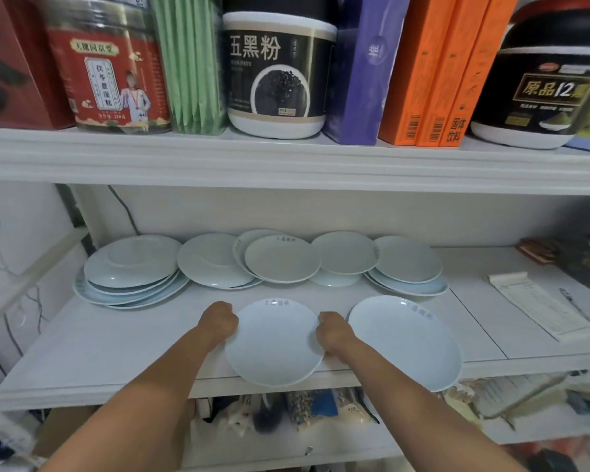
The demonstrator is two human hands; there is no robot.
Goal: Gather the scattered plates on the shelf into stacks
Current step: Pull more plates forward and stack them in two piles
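The person is gripping a pale plate (pixel 275 342) at the near edge of the shelf (pixel 116 335), one hand on each side. The left hand (pixel 218 323) is clutching the plate's left rim and the right hand (pixel 334 333) is clutching its right rim. The fingers (pixel 226 316) of both are curling tight round the edge, knuckles up, and their tips are hiding under the rim. So the plate is sitting squarely between the two fists, its near part hanging out over the shelf's front lip. I cannot tell whether it is resting on the shelf or lifting clear of it.

Just right of the right hand a big plate (pixel 406 342) is lying flat, also jutting over the lip.

Along the far side more plates are crowding in a row. A left stack (pixel 133 270) is sitting far left and a right stack (pixel 407 267) far right. Between them several loose plates (pixel 281 258) are overlapping one another.

Well to the right a notepad (pixel 542 304) is lying on the shelf. On the board above, jars (pixel 276 73) and boxes (pixel 433 69) are standing side by side.
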